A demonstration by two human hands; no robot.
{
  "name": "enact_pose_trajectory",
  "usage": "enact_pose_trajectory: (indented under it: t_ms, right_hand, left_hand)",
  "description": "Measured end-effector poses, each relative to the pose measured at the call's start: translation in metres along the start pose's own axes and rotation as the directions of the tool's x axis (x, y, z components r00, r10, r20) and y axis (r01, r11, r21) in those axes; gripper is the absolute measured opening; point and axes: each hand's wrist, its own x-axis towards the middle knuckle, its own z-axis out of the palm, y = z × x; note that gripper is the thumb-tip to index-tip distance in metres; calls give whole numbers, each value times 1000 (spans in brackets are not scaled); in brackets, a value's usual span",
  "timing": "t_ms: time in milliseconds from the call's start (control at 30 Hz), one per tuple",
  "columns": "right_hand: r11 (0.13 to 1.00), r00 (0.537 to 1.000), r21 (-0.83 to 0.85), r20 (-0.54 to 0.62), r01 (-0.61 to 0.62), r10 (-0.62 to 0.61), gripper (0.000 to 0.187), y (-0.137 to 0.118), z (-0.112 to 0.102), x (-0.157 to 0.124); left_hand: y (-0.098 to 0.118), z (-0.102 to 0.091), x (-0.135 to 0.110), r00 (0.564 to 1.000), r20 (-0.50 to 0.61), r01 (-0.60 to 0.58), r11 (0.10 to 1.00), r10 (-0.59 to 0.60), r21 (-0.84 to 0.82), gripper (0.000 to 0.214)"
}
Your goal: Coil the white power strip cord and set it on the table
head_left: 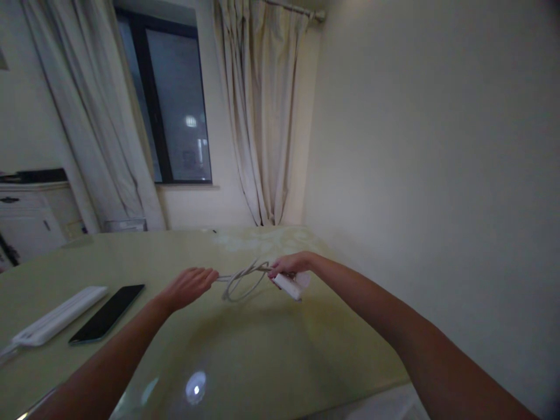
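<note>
Between my hands a white cable (235, 287) hangs in loose, twisted loops above the table. My left hand (192, 287) is closed around one end of the cable, its fingers wrapped and the back of the hand upward. The other side of the cable runs into my right hand (291, 265), which is closed on it. A white charger block (289, 286) sticks out below the right hand's fingers, with a paler rounded piece beside it. Whether the cable joins the block is hidden by the fingers.
A white power strip (61, 315) and a dark phone (107, 315) lie at the left on the glossy greenish table (245, 361). A small dark object (214, 231) lies near the far edge. A wall (429, 175) borders the right side; curtains (266, 116) hang behind.
</note>
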Motion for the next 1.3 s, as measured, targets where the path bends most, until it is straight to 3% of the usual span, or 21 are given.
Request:
enact_pose_trajectory:
  t_ms: [133, 233, 300, 367, 467, 567, 667, 700, 767, 833, 867, 1000, 1133, 1200, 1300]
  right_hand:
    - [1000, 999, -13, -48, -15, 14, 23, 15, -17, -20]
    - [1000, 995, -15, -105, 2, -3, 26, 22, -32, -31]
    - [1000, 988, -10, -156, 17, -18, 24, 26, -38, -32]
    - [999, 974, 0, -221, 40, -39, 22, 28, -39, -29]
    - [992, 934, 30, -342, 122, -104, 21, 29, -31, -21]
    - [960, 862, 88, -467, 266, -196, 23, 23, -19, -9]
    - [902, 776, 138, -573, 408, -263, 25, 11, -9, 7]
    - [884, 750, 147, -602, 444, -276, 25, 6, -6, 14]
    - [855, 702, 152, -650, 496, -292, 20, -4, 0, 28]
    - [833, 662, 144, -684, 534, -306, 15, -14, 7, 42]
    - [824, 646, 136, -695, 550, -316, 14, -19, 11, 48]
    - [804, 589, 67, -717, 591, -373, 14, -32, 27, 70]
    - [802, 542, -55, -709, 594, -450, 6, -29, 41, 80]
    - [809, 533, -135, -687, 573, -493, 6, -24, 46, 81]
    - [818, 551, -287, -624, 498, -555, 8, -19, 50, 75]
  left_hand:
    - [-26, 7, -33, 999, -52, -2, 999, 4, 46, 33]
    - [-35, 3, -41, 998, 9, 57, 998, -57, -13, 27]
    - [-33, -3, -34, 972, 120, 213, 972, -201, -100, 23]
    - [-26, -8, -21, 907, 235, 390, 909, -351, -149, 18]
    - [-14, -11, -1, 795, 302, 602, 747, -527, -281, 21]
    - [3, -7, 17, 688, 378, 704, 443, -620, -555, 38]
    - [28, -5, 37, 652, 403, 692, 287, -642, -663, 50]
    - [36, -6, 45, 630, 411, 675, 203, -659, -709, 51]
    - [53, -12, 65, 487, 511, 514, -240, -708, -823, 40]
    - [66, -21, 88, 378, 633, 221, -598, -675, -770, 23]
    - [70, -25, 99, 325, 682, 56, -707, -655, -705, 19]
    - [71, -33, 133, 254, 715, -175, -758, -651, -628, 38]
    - [63, -35, 146, 188, 703, -318, -720, -686, -617, 33]
    - [59, -36, 147, 179, 694, -360, -702, -698, -614, 25]
    - [54, -37, 145, 203, 695, -390, -708, -690, -589, 18]
